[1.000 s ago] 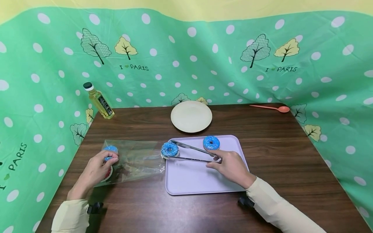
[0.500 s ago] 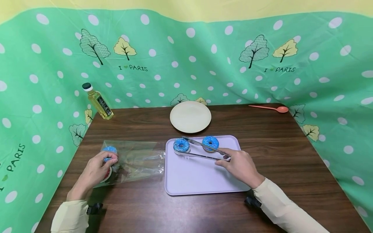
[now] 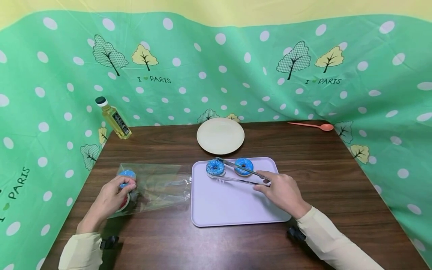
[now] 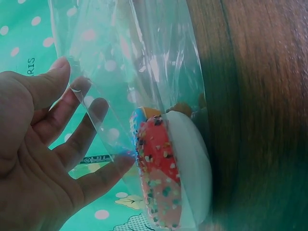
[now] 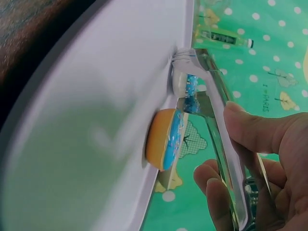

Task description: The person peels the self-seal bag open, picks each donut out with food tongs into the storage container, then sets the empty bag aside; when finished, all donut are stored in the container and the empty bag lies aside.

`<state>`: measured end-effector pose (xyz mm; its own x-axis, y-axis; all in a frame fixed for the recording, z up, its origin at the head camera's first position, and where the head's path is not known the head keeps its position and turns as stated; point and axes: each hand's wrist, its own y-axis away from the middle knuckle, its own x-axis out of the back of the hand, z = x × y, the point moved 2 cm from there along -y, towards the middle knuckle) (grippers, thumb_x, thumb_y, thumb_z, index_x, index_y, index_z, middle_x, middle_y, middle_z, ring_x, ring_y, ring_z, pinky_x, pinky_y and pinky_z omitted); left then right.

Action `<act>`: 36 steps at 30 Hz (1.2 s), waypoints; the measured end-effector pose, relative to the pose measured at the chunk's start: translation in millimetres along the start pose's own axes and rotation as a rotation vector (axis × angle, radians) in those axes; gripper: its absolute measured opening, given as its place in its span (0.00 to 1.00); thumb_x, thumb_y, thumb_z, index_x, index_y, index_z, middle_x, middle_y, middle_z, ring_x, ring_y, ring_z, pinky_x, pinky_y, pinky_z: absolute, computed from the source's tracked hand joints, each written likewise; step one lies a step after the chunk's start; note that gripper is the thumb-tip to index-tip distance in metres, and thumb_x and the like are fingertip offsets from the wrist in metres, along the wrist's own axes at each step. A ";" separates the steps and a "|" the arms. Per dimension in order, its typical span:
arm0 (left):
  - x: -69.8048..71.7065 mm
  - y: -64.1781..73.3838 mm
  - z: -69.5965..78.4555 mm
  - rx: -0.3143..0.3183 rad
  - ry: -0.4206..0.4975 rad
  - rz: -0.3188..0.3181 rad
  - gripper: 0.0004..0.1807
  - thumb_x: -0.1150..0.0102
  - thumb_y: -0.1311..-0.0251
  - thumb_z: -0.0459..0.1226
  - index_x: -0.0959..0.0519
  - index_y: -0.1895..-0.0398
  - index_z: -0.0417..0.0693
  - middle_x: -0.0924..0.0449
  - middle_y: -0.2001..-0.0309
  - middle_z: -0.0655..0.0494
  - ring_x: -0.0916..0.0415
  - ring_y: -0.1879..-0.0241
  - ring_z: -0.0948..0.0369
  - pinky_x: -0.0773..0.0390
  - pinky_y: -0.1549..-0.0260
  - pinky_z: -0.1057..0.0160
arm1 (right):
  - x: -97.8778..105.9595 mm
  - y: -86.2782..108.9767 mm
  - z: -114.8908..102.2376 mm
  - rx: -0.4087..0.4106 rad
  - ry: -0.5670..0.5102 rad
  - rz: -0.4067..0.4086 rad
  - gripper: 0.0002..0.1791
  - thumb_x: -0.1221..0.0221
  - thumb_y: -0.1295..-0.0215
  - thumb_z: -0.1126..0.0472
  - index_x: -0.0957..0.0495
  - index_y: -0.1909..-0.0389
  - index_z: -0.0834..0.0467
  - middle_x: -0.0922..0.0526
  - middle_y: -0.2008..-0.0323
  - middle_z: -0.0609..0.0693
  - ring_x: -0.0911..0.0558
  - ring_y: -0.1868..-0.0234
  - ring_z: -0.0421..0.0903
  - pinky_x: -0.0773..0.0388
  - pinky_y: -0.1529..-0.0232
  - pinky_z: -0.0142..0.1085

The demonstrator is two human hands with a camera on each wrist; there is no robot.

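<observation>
My left hand [image 3: 109, 195] pinches the upper film of a clear plastic bag [image 3: 162, 185] between thumb and fingertips. Inside the bag, by this hand, are a blue-iced donut [image 3: 127, 173] and a donut with red icing and a white base [image 4: 185, 168]. My right hand [image 3: 283, 192] grips metal tongs [image 3: 241, 181]. The tongs' tips lie on either side of a blue sprinkled donut [image 3: 215, 167] on the lilac tray [image 3: 233, 210], at its back left. Just right of it, on the same tray, sits another blue donut [image 3: 243, 166] with an orange-tan base.
A cream plate [image 3: 220, 135] stands behind the tray. At the table's back left corner is a bottle of yellow liquid [image 3: 117, 122]; an orange-pink spoon [image 3: 325, 127] lies at the back right. Polka-dot green cloth [image 3: 216, 56] hangs behind the dark wooden table [image 3: 337, 180].
The tongs and the sprinkled donut have moved right, from the tray's left edge by the bag's mouth to beside the other blue donut. My left hand has stayed on the bag.
</observation>
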<state>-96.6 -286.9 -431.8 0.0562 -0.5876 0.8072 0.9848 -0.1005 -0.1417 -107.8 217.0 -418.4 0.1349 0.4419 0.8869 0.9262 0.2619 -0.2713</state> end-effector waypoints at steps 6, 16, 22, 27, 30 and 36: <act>0.3 -0.5 1.2 0.001 -0.004 0.004 0.04 0.39 0.29 0.39 0.19 0.62 0.49 0.19 0.56 0.55 0.25 0.61 0.59 0.26 0.63 0.63 | 1.3 0.9 1.3 -0.021 -0.008 -0.023 0.27 0.23 0.50 0.51 0.14 0.49 0.57 0.12 0.70 0.53 0.22 0.81 0.39 0.32 0.82 0.37; -0.3 -0.6 0.7 0.007 0.002 -0.013 0.05 0.40 0.29 0.39 0.19 0.61 0.48 0.19 0.55 0.53 0.24 0.61 0.58 0.25 0.64 0.61 | -0.5 -1.4 -3.4 -0.064 -0.085 -0.056 0.28 0.23 0.48 0.52 0.15 0.47 0.58 0.12 0.67 0.53 0.31 0.84 0.36 0.37 0.82 0.36; -0.6 -1.0 1.1 0.002 0.004 -0.013 0.04 0.40 0.29 0.38 0.19 0.61 0.49 0.19 0.55 0.53 0.25 0.60 0.58 0.25 0.64 0.61 | -3.8 -2.5 -8.4 -0.080 -0.124 -0.060 0.29 0.23 0.47 0.51 0.16 0.45 0.58 0.12 0.64 0.53 0.26 0.79 0.38 0.33 0.79 0.36; -0.7 -2.4 1.0 -0.006 0.004 -0.004 0.03 0.39 0.30 0.38 0.19 0.62 0.49 0.19 0.56 0.55 0.25 0.60 0.58 0.25 0.63 0.62 | -7.4 -3.4 -12.2 -0.060 -0.129 -0.037 0.30 0.23 0.48 0.50 0.16 0.45 0.59 0.12 0.62 0.53 0.22 0.75 0.39 0.29 0.78 0.35; -0.5 -2.7 1.0 0.000 0.008 -0.007 0.03 0.39 0.30 0.38 0.19 0.62 0.49 0.19 0.56 0.55 0.25 0.60 0.58 0.25 0.63 0.62 | -9.3 -4.8 -15.1 -0.039 -0.127 -0.028 0.30 0.23 0.49 0.50 0.16 0.45 0.58 0.12 0.62 0.52 0.19 0.73 0.39 0.27 0.76 0.35; -0.1 -2.2 0.8 0.018 0.012 -0.024 0.05 0.40 0.29 0.39 0.19 0.61 0.49 0.20 0.56 0.54 0.25 0.61 0.58 0.25 0.63 0.59 | -13.5 -8.3 -24.1 0.028 -0.126 -0.024 0.30 0.22 0.49 0.50 0.15 0.45 0.57 0.12 0.63 0.51 0.17 0.70 0.41 0.25 0.73 0.35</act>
<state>-98.7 -286.0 -431.1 0.0305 -0.5945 0.8035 0.9886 -0.1007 -0.1121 -108.9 188.2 -419.1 0.0662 0.5390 0.8397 0.9180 0.2970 -0.2630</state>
